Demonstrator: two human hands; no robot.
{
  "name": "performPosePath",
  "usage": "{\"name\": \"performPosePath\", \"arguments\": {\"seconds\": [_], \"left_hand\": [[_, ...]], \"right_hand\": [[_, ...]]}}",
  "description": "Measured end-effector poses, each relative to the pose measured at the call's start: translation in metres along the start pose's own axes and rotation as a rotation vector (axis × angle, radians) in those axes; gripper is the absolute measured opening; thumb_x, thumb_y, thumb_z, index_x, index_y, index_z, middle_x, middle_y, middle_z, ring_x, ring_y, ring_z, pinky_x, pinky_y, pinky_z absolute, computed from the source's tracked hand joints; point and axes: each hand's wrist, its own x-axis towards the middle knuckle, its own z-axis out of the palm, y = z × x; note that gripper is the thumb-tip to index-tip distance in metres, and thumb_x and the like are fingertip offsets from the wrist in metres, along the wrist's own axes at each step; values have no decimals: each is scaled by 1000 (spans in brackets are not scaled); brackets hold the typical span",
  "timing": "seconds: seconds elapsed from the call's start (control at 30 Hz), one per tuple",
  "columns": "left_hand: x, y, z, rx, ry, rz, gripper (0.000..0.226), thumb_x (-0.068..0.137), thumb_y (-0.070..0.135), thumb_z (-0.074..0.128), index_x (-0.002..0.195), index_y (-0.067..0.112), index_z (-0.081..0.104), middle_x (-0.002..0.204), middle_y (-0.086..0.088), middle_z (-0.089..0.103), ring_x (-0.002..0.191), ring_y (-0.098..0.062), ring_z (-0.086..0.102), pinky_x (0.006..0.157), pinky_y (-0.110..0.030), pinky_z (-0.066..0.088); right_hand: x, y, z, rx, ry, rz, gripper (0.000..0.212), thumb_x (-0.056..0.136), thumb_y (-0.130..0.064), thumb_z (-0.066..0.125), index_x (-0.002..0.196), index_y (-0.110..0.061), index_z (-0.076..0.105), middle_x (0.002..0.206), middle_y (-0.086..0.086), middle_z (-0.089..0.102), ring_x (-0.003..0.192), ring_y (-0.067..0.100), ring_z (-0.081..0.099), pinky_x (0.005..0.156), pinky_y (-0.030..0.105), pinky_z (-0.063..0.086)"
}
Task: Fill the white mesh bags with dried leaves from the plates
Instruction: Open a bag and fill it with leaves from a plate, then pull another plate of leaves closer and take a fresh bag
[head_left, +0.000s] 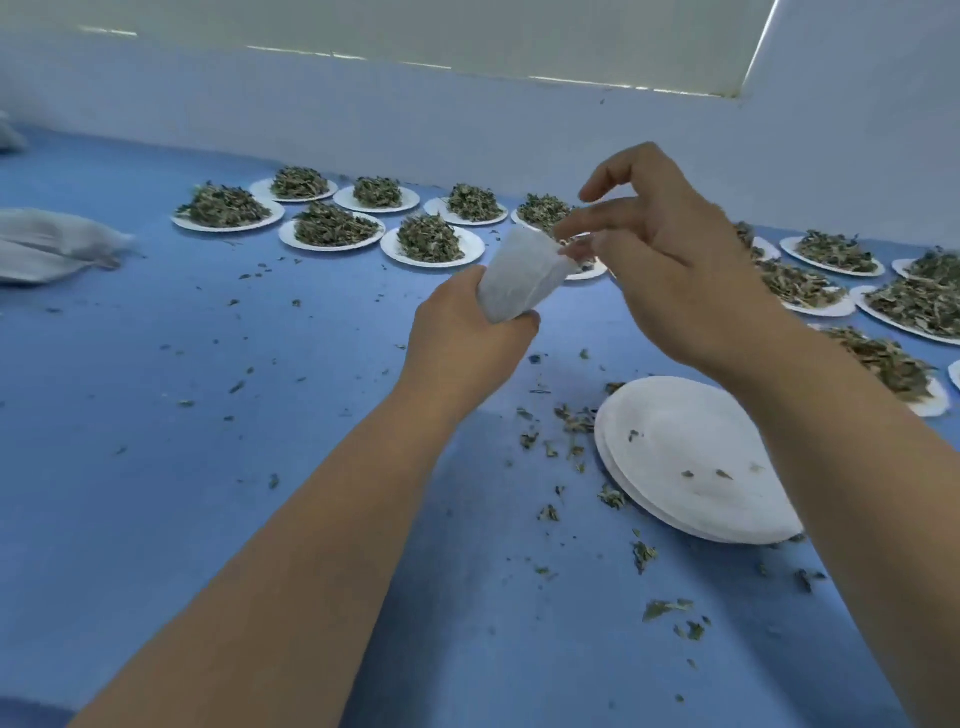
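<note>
Plain mid-blue over the surface (208, 467), flecked with olive and brown leaf crumbs (571, 421). Plain white for the plates (228, 225) along the far and right edges, each under mottled dried leaves (223, 207) in dull green, olive and tan; same white for the empty stacked plates (691, 457) and the mesh bag (519, 278). Greyish white for the bags (52, 244) at the left edge, pale bluish white for the wall (467, 119).

Blue table (208, 467): matt surface, running back to meet a white wall (363, 130) along its far edge. Above the wall: a pale greenish panel (467, 31), possibly a blind. Thin bright strips of light show along its lower and right edges.
</note>
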Motion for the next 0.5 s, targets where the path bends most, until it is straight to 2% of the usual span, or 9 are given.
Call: {"name": "performPosePath", "arguments": {"seconds": [0.07, 0.13, 0.2, 0.27, 0.3, 0.37, 0.43, 0.5], "left_hand": [[9, -12, -35, -91, 92, -91, 17, 75, 38, 71, 89, 32, 63, 81, 12, 66, 71, -6, 62, 53, -28, 47], [17, -30, -72, -264, 193, -192, 18, 74, 35, 71, 89, 27, 67, 80, 6, 70, 71, -14, 65, 54, -29, 47], [26, -52, -111, -431, 290, -274, 17, 77, 30, 72, 92, 22, 69, 76, 3, 70, 68, -19, 65, 50, -27, 45], [37, -72, -147, -564, 335, -320, 21, 77, 29, 71, 95, 19, 69, 72, 1, 69, 64, -22, 66, 48, -30, 50], [44, -81, -163, -628, 339, -324, 22, 78, 28, 71, 97, 17, 68, 74, -1, 70, 66, -21, 69, 54, -35, 55], [59, -100, -190, -725, 328, -315, 24, 80, 28, 72, 100, 14, 68, 79, -3, 73, 72, -23, 73, 68, -45, 58], [76, -117, -214, -746, 358, -321, 31, 78, 31, 73, 102, 14, 66, 80, -5, 74, 72, -24, 73, 64, -40, 55], [93, -134, -239, -751, 398, -324, 42, 76, 35, 76, 108, 11, 64, 85, -8, 75, 74, -25, 73, 57, -33, 52]], "right_hand": [[18, -13, 35, -35, -4, -66, 22, 95, -28, 49, 117, -31, 49, 122, -17, 67, 105, 11, 65, 86, 32, 51], [40, -26, 77, 68, -47, -33, 29, 92, -38, 58, 119, -31, 49, 125, -19, 61, 116, 6, 61, 92, 32, 49], [61, -39, 125, 229, -257, 109, 43, 86, -39, 69, 123, -33, 48, 127, -20, 56, 123, 1, 55, 90, 24, 47], [78, -50, 175, 274, -472, 162, 56, 82, -36, 77, 128, -32, 45, 130, -19, 52, 124, 2, 54, 84, 17, 47], [86, -55, 199, 295, -521, 166, 57, 81, -35, 79, 126, -31, 45, 133, -16, 53, 121, 4, 57, 83, 19, 49], [104, -67, 245, 365, -500, 170, 48, 79, -33, 81, 112, -28, 48, 127, -6, 65, 107, 10, 68, 80, 27, 56], [126, -79, 284, 397, -418, 170, 40, 75, -31, 79, 100, -28, 48, 107, -2, 73, 91, 15, 72, 69, 31, 56], [153, -87, 318, 376, -331, 153, 37, 73, -35, 78, 94, -27, 49, 92, -1, 74, 78, 17, 68, 58, 30, 51]]}}
